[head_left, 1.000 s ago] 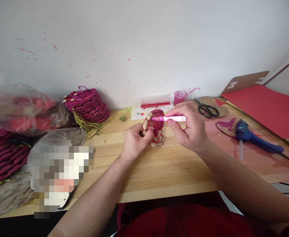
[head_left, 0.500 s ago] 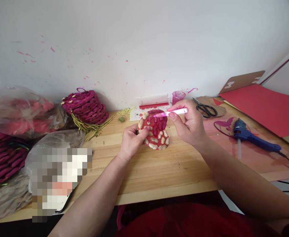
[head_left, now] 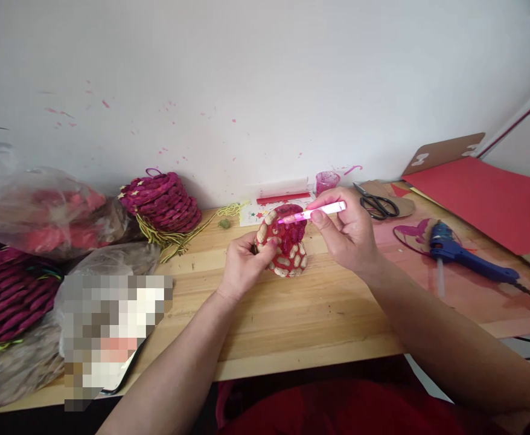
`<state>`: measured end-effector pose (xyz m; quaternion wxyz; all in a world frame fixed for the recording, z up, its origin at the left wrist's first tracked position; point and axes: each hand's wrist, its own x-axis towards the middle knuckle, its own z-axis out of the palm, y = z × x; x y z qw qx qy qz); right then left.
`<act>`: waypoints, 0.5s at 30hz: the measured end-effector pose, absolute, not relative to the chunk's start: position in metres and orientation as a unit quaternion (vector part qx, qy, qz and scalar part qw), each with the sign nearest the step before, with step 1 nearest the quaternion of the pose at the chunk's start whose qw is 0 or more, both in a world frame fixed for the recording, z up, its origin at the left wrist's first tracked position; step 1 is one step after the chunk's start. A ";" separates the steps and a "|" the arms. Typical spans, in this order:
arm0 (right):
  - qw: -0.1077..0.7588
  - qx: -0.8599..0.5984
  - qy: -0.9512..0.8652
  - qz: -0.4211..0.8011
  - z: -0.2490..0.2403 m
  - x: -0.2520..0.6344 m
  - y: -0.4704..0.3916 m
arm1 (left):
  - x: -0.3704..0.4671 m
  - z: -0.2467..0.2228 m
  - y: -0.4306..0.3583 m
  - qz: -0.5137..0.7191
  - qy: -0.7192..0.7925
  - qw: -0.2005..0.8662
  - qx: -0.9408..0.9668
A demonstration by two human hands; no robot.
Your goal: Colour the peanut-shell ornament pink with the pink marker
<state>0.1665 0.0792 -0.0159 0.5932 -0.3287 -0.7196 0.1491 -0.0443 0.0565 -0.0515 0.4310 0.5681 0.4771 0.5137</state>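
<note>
Left hand [head_left: 242, 263], at eight o'clock, pinches the peanut-covered piece [head_left: 284, 263], held near mid-view above the table [head_left: 310, 332]. Right hand [head_left: 353, 235], at three, grips the brush [head_left: 328, 210], tip contact unclear. Step, as judged: painting shells pink; next stroke calls for steady support, aimed at bare nuts. Paint cup [head_left: 327, 181]: one o'clock.
</note>
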 end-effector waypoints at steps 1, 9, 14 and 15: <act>0.595 -0.327 -0.721 0.139 -0.016 0.166 0.079 | -0.044 -0.051 0.056 0.512 0.481 0.408 0.582; 0.597 -0.305 -0.737 0.087 -0.011 0.167 0.078 | -0.042 -0.047 0.054 0.503 0.491 0.289 0.650; 0.588 -0.317 -0.742 0.046 -0.007 0.167 0.076 | -0.042 -0.049 0.055 0.493 0.495 0.261 0.666; 0.589 -0.320 -0.740 0.050 -0.007 0.167 0.075 | -0.042 -0.049 0.055 0.493 0.493 0.261 0.668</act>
